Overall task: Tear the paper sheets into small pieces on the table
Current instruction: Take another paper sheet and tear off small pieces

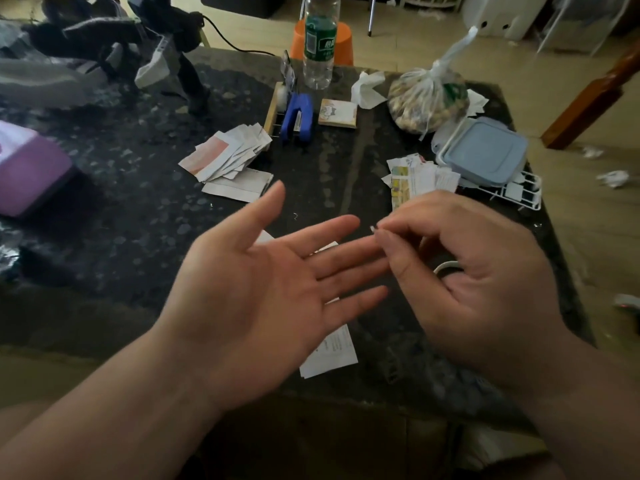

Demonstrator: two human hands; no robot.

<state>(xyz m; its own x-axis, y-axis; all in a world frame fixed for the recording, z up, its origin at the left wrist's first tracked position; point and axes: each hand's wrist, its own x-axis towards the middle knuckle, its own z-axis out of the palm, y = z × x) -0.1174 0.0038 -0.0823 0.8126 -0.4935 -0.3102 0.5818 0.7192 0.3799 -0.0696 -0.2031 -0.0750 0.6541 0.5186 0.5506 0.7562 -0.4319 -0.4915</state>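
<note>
A dark table [138, 220] lies under both hands. The left hand [263, 289] is palm up, fingers straight. Beyond it sits a pile of torn paper [228, 157], and under it a printed sheet [332, 351]. The right hand [485, 282] pinches a tiny scrap [373, 229] by the left fingertips.

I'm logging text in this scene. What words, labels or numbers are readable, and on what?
None reads clearly.
Bottle label: white characters on green, too blurred.
Paper sheet: printed lines, too small.
Paper pieces: print too blurred.
Notepad: a picture, no legible text.
Scrap in right hand: too small to tell.
</note>
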